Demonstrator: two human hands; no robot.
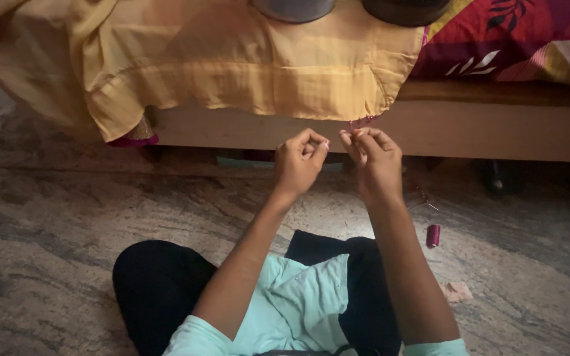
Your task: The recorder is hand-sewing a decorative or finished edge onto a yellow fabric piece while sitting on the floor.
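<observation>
A yellow cloth (245,66) hangs over the edge of a low wooden bed frame (496,132). My left hand (299,161) and my right hand (374,158) are raised side by side just below the cloth's lower right corner. The fingertips of each hand are pinched together, almost touching each other. A bit of pink thread (361,121) shows at the cloth's hem right above my right fingertips. Whether a needle or thread sits between the fingers is too small to tell.
I sit on a grey mottled stone floor (54,217). A dark pink thread spool (433,235) lies on the floor to the right of my right arm. Two round dark containers (295,8) stand on the cloth. A red patterned sheet (509,39) covers the bed.
</observation>
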